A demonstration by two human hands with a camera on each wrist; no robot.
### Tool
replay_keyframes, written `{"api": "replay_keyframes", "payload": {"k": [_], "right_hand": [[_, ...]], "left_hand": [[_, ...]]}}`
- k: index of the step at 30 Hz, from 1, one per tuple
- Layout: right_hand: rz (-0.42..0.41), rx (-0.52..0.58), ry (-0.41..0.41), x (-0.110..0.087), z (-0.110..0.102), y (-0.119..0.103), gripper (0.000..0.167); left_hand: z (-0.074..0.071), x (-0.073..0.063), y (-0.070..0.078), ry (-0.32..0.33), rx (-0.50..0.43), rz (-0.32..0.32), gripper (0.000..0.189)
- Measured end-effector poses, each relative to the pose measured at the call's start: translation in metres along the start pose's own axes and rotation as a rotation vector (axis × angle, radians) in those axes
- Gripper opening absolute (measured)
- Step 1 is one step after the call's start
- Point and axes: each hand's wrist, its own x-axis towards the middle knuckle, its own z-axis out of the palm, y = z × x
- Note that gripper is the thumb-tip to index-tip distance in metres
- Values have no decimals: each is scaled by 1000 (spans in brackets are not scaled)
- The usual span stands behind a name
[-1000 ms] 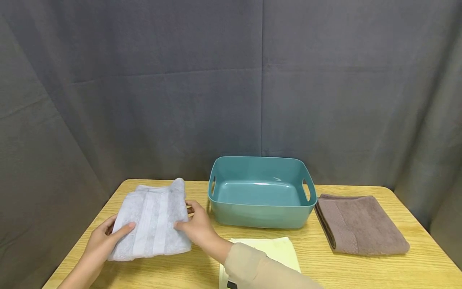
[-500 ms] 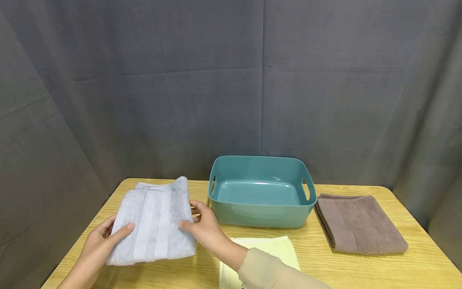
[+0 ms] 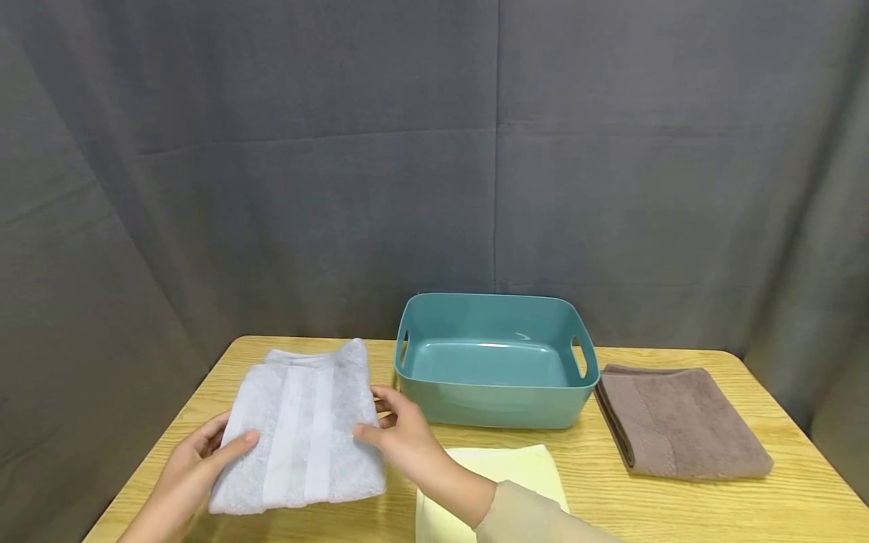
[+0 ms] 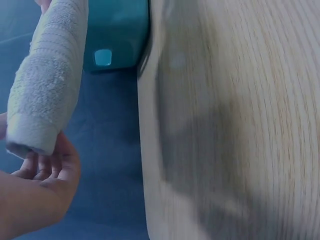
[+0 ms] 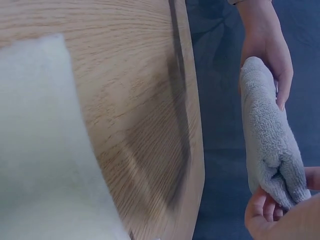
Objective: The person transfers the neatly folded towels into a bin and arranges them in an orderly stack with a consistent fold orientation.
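Note:
A folded light grey towel (image 3: 308,434) with smooth bands is held up over the left part of the table. My left hand (image 3: 193,464) grips its left edge, thumb across the face and fingers behind. At the right edge my right hand (image 3: 403,437) pinches the layers, with its thumb on the front. Seen from the side in the left wrist view, the towel (image 4: 45,80) is a thick bundle with fingers under its near end. The right wrist view shows the towel's folded end (image 5: 277,170) between the right thumb and fingers.
A teal basket (image 3: 492,403) with handle cutouts stands at the back middle of the wooden table (image 3: 591,501). Right of it lies a folded brown towel (image 3: 692,426). In front, a pale yellow cloth (image 3: 516,467) lies partly under the right forearm. A grey curtain (image 3: 434,188) hangs behind.
Both hands have moved the grey towel a little to the right and nearer to me, keeping their hold on its two edges. The basket and other cloths have stayed in place.

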Motion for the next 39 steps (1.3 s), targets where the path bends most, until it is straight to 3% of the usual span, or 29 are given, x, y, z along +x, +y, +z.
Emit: {"api": "replay_keyframes", "payload": {"k": [8, 23, 32, 39], "right_hand": [[-9, -6, -16, -13, -12, -4, 59], [3, -39, -74, -35, -37, 7, 57], [-28, -79, -57, -46, -52, 9, 57], [-2, -108, -44, -52, -66, 6, 58]], "left_hand": [[8, -10, 5, -19, -6, 34, 65], [23, -20, 2, -128, -65, -9, 66], [37, -23, 6, -135, -90, 27, 65], [50, -24, 12, -158, -135, 113, 61]]}}
